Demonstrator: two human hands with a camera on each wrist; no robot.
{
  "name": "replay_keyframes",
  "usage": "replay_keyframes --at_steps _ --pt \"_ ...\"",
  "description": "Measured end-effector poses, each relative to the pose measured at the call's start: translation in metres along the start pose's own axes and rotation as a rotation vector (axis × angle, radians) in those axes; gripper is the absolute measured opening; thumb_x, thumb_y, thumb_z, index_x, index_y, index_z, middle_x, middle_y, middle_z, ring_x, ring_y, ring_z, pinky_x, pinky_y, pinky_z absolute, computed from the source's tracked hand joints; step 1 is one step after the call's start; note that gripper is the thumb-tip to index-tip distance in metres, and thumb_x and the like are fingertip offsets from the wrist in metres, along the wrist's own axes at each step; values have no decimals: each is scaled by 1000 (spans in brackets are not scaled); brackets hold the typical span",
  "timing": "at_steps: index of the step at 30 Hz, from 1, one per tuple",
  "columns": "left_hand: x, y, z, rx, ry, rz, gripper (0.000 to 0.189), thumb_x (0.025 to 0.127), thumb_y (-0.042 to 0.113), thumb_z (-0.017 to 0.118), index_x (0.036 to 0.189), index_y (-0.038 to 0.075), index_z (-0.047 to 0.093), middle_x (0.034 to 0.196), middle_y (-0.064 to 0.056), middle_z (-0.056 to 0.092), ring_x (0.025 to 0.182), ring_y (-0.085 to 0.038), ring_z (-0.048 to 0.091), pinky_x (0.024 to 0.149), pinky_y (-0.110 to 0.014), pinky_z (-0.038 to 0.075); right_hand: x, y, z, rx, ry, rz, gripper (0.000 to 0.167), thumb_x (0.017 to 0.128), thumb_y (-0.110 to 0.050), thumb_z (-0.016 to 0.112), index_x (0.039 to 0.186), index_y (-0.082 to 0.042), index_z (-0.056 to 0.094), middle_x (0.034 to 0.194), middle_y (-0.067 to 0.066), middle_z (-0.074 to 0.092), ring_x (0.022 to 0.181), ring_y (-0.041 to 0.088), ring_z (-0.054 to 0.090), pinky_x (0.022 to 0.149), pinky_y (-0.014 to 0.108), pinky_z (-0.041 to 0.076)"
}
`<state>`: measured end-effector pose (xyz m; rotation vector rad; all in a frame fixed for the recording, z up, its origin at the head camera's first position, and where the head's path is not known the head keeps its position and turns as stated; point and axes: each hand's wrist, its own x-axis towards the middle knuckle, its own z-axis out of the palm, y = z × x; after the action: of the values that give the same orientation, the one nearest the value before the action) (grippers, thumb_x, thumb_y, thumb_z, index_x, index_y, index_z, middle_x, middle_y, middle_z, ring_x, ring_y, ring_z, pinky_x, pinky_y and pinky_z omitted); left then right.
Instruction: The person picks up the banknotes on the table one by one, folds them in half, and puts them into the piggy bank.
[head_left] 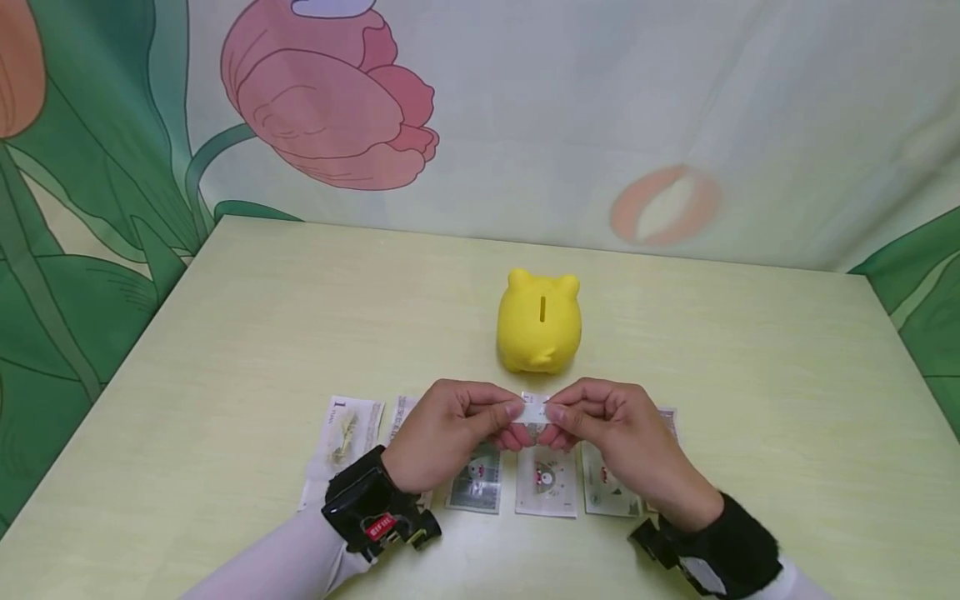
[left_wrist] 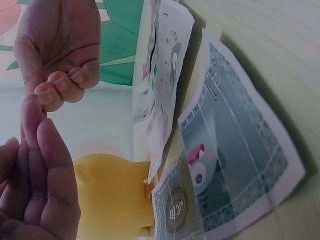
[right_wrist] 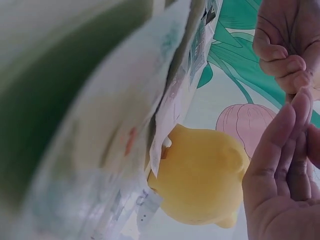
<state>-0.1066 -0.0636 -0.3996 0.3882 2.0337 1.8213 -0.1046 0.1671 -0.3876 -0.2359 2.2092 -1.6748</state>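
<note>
In the head view, my left hand [head_left: 457, 429] and right hand [head_left: 618, 433] meet at the middle of the table. Between thumbs and forefingers they pinch the two ends of a small pale strip of paper [head_left: 535, 413]; fingers hide it in both wrist views. Under the hands lies a row of play banknotes: a teal one [head_left: 474, 487], a pale one with a cartoon face [head_left: 546, 487] and a greenish one [head_left: 607, 487] nearest. A white note marked 1 [head_left: 341, 446] is at the left end. The forearms and hands partly cover several of them.
Just beyond the hands stands a yellow piggy bank [head_left: 540, 325], its slot [head_left: 543, 309] facing up. The pale wooden table [head_left: 360, 308] reaches back to a floral cloth [head_left: 525, 117]. Each wrist wears a black strapped camera [head_left: 375, 508].
</note>
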Motion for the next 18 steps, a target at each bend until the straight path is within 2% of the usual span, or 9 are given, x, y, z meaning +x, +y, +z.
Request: replay_keyframes --at_steps 5,9,12,15,18 --pt "-1 -1 -1 -17 -30 2 27 107 11 56 123 -5 70 99 -20 79 89 -18 76 88 -48 62 -1 -1 2 -20 54 -31 18 102 -15 66 110 -2 75 88 11 77 81 19 73 79 30 63" --pt "0 1 0 -6 -31 15 28 107 11 55 128 -3 68 104 -18 79 95 -20 77 90 -41 63 -3 -3 1 -62 98 -47 19 102 -16 65 113 -6 77 88 9 76 82 19 72 80 29 62" --pt "1 4 1 55 10 26 29 107 15 58 131 3 68 107 -14 79 98 -22 77 91 -34 62 -3 -7 -2 -88 139 -27 18 102 -19 66 112 -8 77 85 8 75 83 20 71 78 31 61" --pt "2 9 4 165 80 51 30 105 21 61 132 11 68 113 -7 78 104 -20 74 93 -34 61 -2 -11 -8 -119 187 -8 17 102 -20 67 111 -8 76 84 7 74 83 25 70 78 32 60" --pt "3 14 6 271 154 121 27 104 21 64 130 13 68 119 -3 73 109 -17 70 94 -37 60 -2 -16 -15 -162 225 -16 18 102 -22 67 111 -8 75 84 9 73 85 30 71 79 32 60"
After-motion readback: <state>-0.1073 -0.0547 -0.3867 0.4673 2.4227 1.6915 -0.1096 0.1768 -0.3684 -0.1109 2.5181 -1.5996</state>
